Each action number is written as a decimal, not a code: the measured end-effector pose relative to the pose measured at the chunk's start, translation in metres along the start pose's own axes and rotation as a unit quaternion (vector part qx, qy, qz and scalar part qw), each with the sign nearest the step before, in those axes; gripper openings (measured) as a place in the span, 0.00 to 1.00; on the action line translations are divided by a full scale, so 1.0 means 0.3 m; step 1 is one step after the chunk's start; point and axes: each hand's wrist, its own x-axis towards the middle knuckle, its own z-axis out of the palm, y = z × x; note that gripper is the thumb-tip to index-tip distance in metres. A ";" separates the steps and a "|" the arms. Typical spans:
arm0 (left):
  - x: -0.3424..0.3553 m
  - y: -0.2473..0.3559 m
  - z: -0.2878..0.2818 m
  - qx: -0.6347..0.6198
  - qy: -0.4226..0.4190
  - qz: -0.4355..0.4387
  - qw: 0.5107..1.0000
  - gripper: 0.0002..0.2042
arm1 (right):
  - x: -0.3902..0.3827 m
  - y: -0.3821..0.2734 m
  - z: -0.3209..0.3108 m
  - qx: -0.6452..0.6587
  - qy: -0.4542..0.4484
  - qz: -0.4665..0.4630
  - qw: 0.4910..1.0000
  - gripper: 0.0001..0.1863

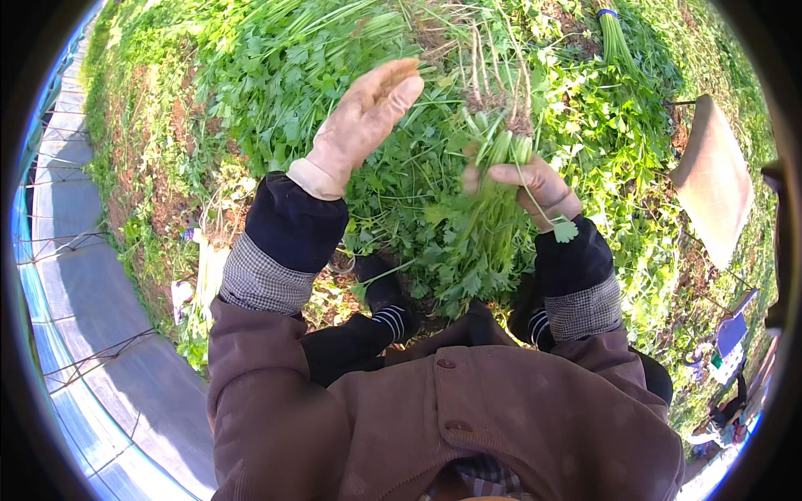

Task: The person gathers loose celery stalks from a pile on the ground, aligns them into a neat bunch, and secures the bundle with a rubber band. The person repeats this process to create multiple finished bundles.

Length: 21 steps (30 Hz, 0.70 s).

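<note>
My left hand, in a pale pinkish glove, is raised at upper centre with its fingers stretched out, holding nothing that I can see. My right hand, gloved alike, grips a bunch of leafy green stems just right of centre. The bunch is upside down: leaves hang between my forearms, and long pale roots with soil point away from me. A large pile of similar cut greens lies beyond and around both hands, partly hidden by them.
A banded bundle lies upper right. Grey-blue sheeting with wire supports runs along the left, beside loose pale stems. A beige panel and blue object are right; another person is lower right. My dark shoes show below.
</note>
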 end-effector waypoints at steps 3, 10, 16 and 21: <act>0.042 0.221 0.089 0.147 -0.067 0.143 0.976 0.33 | 0.000 0.030 0.102 -0.054 -0.081 0.009 0.995 0.25; 0.023 0.530 0.209 0.195 -0.147 0.278 0.929 0.28 | -0.172 -0.055 0.237 -0.093 -0.112 -0.056 0.988 0.27; -0.152 0.661 0.263 0.120 -0.080 0.244 0.959 0.26 | -0.363 -0.183 0.250 -0.151 -0.035 -0.139 0.978 0.24; -0.350 0.608 0.437 -0.091 -0.124 -0.091 0.984 0.60 | -0.498 -0.399 0.352 -0.117 -0.150 -0.327 0.926 0.25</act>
